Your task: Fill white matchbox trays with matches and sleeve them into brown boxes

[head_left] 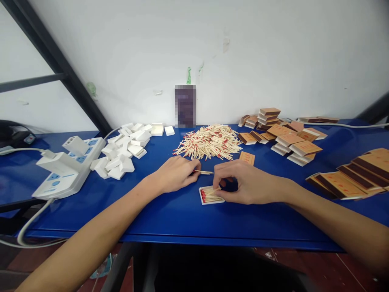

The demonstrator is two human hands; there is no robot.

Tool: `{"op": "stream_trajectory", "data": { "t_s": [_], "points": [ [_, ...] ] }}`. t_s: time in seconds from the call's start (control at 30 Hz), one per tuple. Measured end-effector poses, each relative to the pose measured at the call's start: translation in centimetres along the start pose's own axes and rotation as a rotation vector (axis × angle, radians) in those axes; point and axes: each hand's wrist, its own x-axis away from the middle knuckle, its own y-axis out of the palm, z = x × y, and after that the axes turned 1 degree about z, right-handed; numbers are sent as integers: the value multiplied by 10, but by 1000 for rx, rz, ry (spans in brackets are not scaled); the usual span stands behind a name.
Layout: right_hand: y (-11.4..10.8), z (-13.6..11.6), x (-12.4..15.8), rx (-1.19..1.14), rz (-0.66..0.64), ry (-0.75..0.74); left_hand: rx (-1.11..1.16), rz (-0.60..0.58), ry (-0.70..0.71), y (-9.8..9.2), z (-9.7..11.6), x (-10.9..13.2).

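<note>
Matchbox tray (201, 197), small, shallow and white, is set flat on a blue table (170, 219) between the two hands. It is partly filled with matches (209, 196), laid side by side, their red heads gathered at the left end and their pale sticks pointed right.

The left hand (178, 174) is placed just beyond the tray and to its left, palm down, and a few thin sticks (205, 172) are pinched narrowly between thumb and fingers, their ends pointed right. The right hand (247, 182) is arched over the tray's right end, with thumb and fingers curled into a ring and tips lowered to the matches; whether one is gripped cannot be told.

Beyond the tray, a heap of loose matchsticks (211, 142) is spread before a white wall (146, 52). To the tray's far left, white trays (121, 152) are piled, with a power strip (54, 184) past them; to its right, orange-brown boxes (299, 148) are stacked. On the tray's near side, a band of blue tabletop is bounded by the table's straight front edge (194, 239).
</note>
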Motion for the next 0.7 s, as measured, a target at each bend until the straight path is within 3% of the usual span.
{"op": "stream_trajectory", "data": {
  "t_s": [0.17,0.4,0.6,0.7],
  "points": [
    [2,1,-1,51,3,-15,14,10,-7,2,-1,1],
    [4,19,-5,243,307,-21,84,21,1,1,1,2],
    [0,24,-5,205,466,-4,226,19,21,-9,15,4],
    [-2,20,-5,176,446,-16,263,-11,63,-11,21,6]
  ]
}}
